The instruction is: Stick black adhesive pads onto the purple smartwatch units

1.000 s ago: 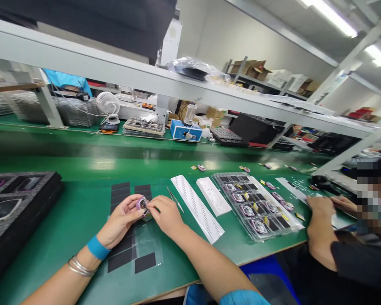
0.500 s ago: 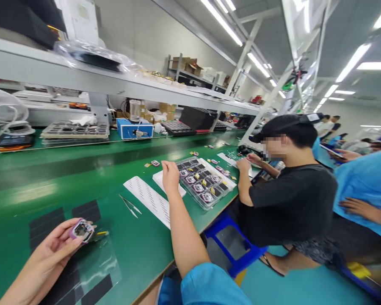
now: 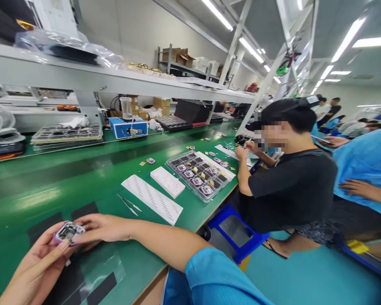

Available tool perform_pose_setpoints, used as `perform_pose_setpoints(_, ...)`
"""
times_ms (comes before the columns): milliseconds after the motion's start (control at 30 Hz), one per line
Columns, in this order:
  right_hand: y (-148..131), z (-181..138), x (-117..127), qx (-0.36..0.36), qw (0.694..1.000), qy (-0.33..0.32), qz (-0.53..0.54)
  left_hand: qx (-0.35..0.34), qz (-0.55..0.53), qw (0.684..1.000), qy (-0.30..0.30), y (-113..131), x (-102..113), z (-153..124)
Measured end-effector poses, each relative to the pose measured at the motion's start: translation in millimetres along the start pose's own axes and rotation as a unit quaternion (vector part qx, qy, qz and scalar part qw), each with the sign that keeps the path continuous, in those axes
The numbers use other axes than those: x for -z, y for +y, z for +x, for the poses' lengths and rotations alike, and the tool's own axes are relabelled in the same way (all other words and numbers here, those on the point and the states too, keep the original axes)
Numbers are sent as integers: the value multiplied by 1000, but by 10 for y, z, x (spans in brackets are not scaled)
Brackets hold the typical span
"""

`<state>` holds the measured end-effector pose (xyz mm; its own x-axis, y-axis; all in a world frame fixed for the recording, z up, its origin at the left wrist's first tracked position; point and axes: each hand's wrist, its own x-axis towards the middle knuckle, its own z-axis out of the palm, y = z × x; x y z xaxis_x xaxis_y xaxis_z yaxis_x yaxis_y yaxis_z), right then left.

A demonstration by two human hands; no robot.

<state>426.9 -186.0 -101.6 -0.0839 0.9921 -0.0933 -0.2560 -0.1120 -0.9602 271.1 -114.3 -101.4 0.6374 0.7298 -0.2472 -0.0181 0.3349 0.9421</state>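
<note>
my left hand (image 3: 31, 271) holds device (image 3: 66, 233), right hand (image 3: 104, 226) on it | on bench (image 3: 51, 182), beyond them, left to right: tweezers (image 3: 128, 204), strip (image 3: 152, 199), block (image 3: 167, 182), tray (image 3: 198, 177) | co-worker (image 3: 292, 186) seated right of tray

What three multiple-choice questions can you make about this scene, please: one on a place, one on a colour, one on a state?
1. Where do the tweezers lie?
A. On the green bench, beside the white perforated strip
B. On the shelf
C. In the clear tray

2. What colour is the stool by the seated co-worker?
A. Red
B. Blue
C. White

3. What is the state of the purple-framed part?
A. Lying on the bench
B. Held in the left hand, with the right hand on it
C. Sitting in the tray

Answers:
1. A, they rest on the bench.
2. B, its frame shows blue.
3. B, the left fingers wrap it.
</note>
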Motion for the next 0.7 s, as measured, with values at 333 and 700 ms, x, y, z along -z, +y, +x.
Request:
perform_pose_setpoints(333, -205, -200, 240, -41, 999, 10, -17, 32, -90, 994, 54, 157, -152, -75)
perform_pose_setpoints(700, -234, -277, 81, 153, 923, 88, -341, 176, -96, 980, -16, -34, -132, -99)
